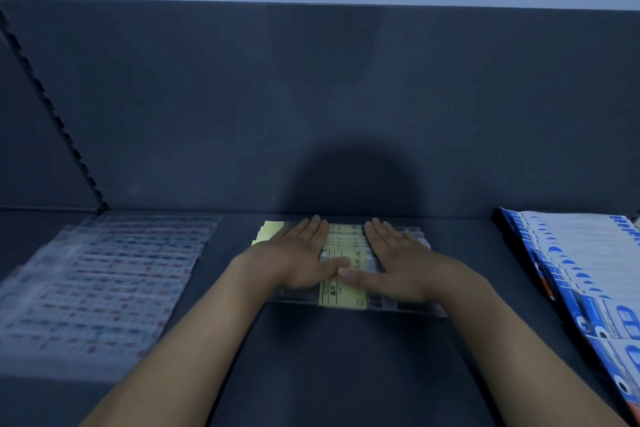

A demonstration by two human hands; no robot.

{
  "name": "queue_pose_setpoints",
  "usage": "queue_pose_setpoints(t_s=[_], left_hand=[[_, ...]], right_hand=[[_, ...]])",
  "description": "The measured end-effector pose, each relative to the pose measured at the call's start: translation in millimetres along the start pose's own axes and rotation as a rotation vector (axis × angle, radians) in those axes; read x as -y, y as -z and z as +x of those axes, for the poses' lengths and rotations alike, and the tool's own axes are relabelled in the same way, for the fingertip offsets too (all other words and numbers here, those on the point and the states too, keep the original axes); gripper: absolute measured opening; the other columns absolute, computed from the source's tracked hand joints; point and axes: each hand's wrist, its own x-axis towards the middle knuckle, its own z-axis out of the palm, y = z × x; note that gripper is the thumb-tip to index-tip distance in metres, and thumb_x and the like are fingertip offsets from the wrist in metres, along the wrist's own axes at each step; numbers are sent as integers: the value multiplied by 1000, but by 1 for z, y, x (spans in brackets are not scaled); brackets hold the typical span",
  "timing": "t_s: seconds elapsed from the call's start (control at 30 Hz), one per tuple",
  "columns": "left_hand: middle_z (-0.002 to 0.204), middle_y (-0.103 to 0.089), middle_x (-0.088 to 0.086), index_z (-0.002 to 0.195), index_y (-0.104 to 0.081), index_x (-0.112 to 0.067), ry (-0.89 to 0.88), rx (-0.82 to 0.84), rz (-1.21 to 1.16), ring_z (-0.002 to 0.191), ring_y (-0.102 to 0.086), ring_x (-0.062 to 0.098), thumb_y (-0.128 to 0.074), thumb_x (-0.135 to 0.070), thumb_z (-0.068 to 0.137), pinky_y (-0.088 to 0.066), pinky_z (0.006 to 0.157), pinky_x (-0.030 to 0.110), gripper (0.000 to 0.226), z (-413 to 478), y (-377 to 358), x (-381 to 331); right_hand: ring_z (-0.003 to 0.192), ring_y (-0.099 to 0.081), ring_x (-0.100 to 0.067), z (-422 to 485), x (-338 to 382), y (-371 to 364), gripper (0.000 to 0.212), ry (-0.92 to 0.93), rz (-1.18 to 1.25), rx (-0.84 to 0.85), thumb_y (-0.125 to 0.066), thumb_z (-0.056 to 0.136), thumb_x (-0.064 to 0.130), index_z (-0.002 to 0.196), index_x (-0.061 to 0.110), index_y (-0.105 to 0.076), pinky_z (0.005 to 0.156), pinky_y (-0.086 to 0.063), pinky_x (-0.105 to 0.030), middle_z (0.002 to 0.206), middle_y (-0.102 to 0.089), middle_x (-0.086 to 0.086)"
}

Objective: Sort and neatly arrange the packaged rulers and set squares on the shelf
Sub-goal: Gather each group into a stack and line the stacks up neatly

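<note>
A row of clear packaged rulers with yellow labels [343, 300] lies overlapped in the middle of the dark shelf [339, 364]. My left hand [301, 253] rests flat, palm down, on the left part of this row. My right hand [391, 260] lies flat on the right part, fingers pointing to the back. The two thumbs meet over a yellow label. Neither hand grips anything. To the left lies a spread of clear packets with red and blue print [104, 281]. At the right edge is a fanned row of blue and white packets [588, 281].
The shelf's dark back panel [311, 107] rises right behind the packets. A notched upright [52, 107] runs along the left side. Bare shelf surface shows between the three groups and in front of the middle one.
</note>
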Motion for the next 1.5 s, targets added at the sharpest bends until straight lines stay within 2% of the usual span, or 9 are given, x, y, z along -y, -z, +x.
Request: queue_pose_setpoints(t_s=[0.17,0.33,0.63,0.7,0.83,0.9,1.0,1.23,1.5], left_hand=[[154,34,-1,147,25,-21,47,107,17,143,26,13,-22,-73,89,12,118,36,91,-1,-5,-1],[150,39,-3,145,28,-25,28,141,-19,141,31,10,-24,-80,83,14,118,38,98,3,-7,6],[155,32,-1,149,22,-21,53,151,-56,143,26,13,-30,-80,82,13,116,44,103,4,-2,5],[154,33,-2,149,21,-21,54,99,-75,142,28,12,-28,-80,83,14,116,44,101,-1,-5,4],[156,29,-2,151,16,-19,16,-156,-143,143,25,11,-17,-69,92,13,118,40,83,-18,-18,8],[158,24,-1,152,13,-18,18,-212,-130,144,22,11,-14,-61,97,12,119,40,75,-26,-24,14],[159,20,-1,152,12,-17,3,-203,-68,145,20,11,-14,-58,99,10,119,41,72,-39,-33,16],[159,19,-5,152,13,-18,12,-237,-49,143,22,4,-12,-58,99,11,119,36,71,-57,-41,15],[160,18,-2,152,13,-17,8,-281,-64,145,18,7,-15,-62,96,10,119,35,77,-60,-42,18]], right_hand=[[139,30,-9,-3,1,-4,120,-10,11,62,-25,66,90,142,17,30,116,16,-37,150,37,2],[131,40,-5,-1,-1,-10,145,-18,-1,94,-42,45,98,134,20,41,115,20,-39,140,47,10],[134,37,-7,-2,3,-6,153,-15,39,94,-47,36,98,140,21,35,114,21,-41,148,40,7],[138,33,-8,-4,5,-8,149,-8,43,39,-44,41,98,143,20,31,116,17,-41,151,35,6],[143,22,-9,-15,9,-20,126,43,47,-186,-26,61,94,148,16,21,119,11,-41,156,24,4],[143,22,-8,-19,8,-28,101,58,46,-272,-16,79,81,148,16,19,118,13,-39,156,23,3],[143,20,-9,-24,9,-34,74,47,-6,-247,-8,95,61,149,15,16,117,14,-39,158,19,1],[144,20,-10,-32,13,-40,69,47,-35,-245,-6,97,56,149,16,15,117,14,-39,158,19,1],[143,18,-7,-37,11,-43,77,58,40,-273,-2,91,65,149,17,14,115,15,-36,158,17,3]])
